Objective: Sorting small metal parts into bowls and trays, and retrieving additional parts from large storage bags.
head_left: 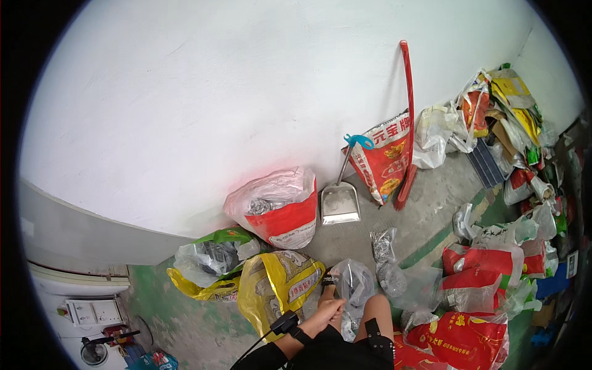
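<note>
My left hand [332,309] is closed in a fist just above my lap, with a black strapped device on its wrist. Whatever its fingers hold, if anything, cannot be made out. Right beside it, between my knees, stands a clear plastic bag [356,282] with its mouth apart. My right hand cannot be picked out; a black strap lies across the bare skin at the right knee. A yellow patterned bag [280,280] is close by on the left. To the right of the clear bag lies a clear bag of small silvery pieces [383,246].
Against the white wall are a red-and-white sack [290,216] with silvery contents, a metal dustpan [340,202], a red-handled broom [408,111] and a red sack [385,157]. Several red bags [462,339] crowd the right side. A green-and-yellow bag [216,253] stands left.
</note>
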`<state>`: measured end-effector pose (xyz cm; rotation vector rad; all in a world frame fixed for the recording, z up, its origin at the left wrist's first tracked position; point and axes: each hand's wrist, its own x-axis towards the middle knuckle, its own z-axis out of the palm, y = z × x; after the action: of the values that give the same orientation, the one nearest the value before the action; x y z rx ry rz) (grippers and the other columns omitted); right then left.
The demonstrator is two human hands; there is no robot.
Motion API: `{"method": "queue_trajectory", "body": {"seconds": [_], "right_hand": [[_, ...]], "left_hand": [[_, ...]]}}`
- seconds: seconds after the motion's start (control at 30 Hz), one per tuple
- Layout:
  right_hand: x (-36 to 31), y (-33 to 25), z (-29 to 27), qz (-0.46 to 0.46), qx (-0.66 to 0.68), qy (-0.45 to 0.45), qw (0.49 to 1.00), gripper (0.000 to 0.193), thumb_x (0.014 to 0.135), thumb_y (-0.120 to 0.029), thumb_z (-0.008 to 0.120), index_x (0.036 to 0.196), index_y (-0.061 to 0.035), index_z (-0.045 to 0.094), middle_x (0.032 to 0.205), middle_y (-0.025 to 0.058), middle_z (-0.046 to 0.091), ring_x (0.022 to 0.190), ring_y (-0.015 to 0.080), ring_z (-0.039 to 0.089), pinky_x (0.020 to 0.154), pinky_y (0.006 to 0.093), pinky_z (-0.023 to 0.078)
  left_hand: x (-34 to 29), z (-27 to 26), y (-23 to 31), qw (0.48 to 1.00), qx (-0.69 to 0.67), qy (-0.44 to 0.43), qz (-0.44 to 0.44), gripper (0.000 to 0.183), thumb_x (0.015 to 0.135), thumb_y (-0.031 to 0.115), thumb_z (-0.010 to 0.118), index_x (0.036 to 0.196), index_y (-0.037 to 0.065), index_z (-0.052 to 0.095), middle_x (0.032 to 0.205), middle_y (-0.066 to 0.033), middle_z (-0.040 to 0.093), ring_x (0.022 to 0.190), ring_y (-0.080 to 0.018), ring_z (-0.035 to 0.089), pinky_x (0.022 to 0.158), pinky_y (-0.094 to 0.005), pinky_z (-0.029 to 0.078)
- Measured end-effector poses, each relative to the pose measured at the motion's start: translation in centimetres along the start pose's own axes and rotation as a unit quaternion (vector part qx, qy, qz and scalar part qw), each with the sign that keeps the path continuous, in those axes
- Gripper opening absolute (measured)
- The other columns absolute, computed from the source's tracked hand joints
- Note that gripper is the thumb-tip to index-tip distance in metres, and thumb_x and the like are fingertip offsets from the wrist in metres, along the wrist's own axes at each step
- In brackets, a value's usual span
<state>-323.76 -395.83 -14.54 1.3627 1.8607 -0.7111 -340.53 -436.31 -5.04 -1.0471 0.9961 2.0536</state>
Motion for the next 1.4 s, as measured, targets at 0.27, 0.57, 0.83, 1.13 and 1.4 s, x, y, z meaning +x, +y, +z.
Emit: {"method": "queue_trajectory", "body": {"seconds": [0.27, 0.57, 0.83, 1.13, 1.4], "right_hand": [[-7.4, -9.5, -2.6, -0.138, 0.051, -0.07, 0.987, 0.021, 0.073, -0.017, 0.044, 0.066, 0.0019, 0.049, 0.05, 0.0044, 0.046, 0.042, 0.0128, 0.046, 0.037, 0.0241, 0.037], [-0.5, -25.7, -4.9, -0.284, 0.133, -0.095, 0.945, 0.022, 0.074, -0.017, 0.044, 0.071, 0.003, 0.052, 0.06, 0.0066, 0.053, 0.053, 0.0121, 0.051, 0.048, 0.0239, 0.04], [13.2, -42.0, -17.2, -0.4, 0.164, -0.044, 0.901, 0.02, 0.074, -0.015, 0.043, 0.069, 0.0023, 0.051, 0.058, 0.0067, 0.053, 0.054, 0.0127, 0.051, 0.05, 0.0237, 0.04], [22.3, -44.5, -27.4, -0.123, 0.27, -0.125, 0.947, 0.018, 0.073, -0.019, 0.042, 0.072, -0.003, 0.05, 0.06, 0.0049, 0.053, 0.053, 0.013, 0.051, 0.047, 0.0241, 0.04], [23.0, -53.2, -32.4, -0.134, 0.336, -0.124, 0.924, 0.018, 0.075, -0.016, 0.041, 0.068, -0.0009, 0.048, 0.06, 0.0072, 0.053, 0.048, 0.0135, 0.05, 0.043, 0.024, 0.04]], "left_hand": [[1.7, 2.6, 4.9, 0.981, 0.143, -0.127, -0.026, 0.033, 0.076, 0.033, 0.046, 0.064, 0.003, 0.046, 0.051, -0.0003, 0.041, 0.039, -0.0057, 0.036, 0.033, -0.0157, 0.026], [10.2, 9.4, 14.3, 0.982, 0.182, -0.038, 0.044, 0.029, 0.076, 0.03, 0.047, 0.059, 0.007, 0.043, 0.046, 0.0055, 0.033, 0.035, -0.0027, 0.026, 0.032, -0.017, 0.018], [22.8, 25.6, 21.2, 0.918, 0.356, -0.176, 0.006, 0.015, 0.077, 0.017, 0.046, 0.083, 0.003, 0.047, 0.062, 0.0043, 0.038, 0.053, -0.0042, 0.033, 0.047, -0.0165, 0.03], [31.9, 47.0, 29.8, 0.956, 0.284, -0.077, -0.022, 0.025, 0.072, 0.029, 0.054, 0.061, 0.01, 0.042, 0.049, 0.0061, 0.032, 0.039, -0.0022, 0.029, 0.035, -0.0158, 0.022], [44.6, 51.1, 37.0, 0.959, 0.258, -0.115, 0.017, 0.016, 0.075, 0.017, 0.048, 0.079, 0.002, 0.05, 0.051, 0.0026, 0.039, 0.044, -0.0067, 0.037, 0.04, -0.0187, 0.029]]}}
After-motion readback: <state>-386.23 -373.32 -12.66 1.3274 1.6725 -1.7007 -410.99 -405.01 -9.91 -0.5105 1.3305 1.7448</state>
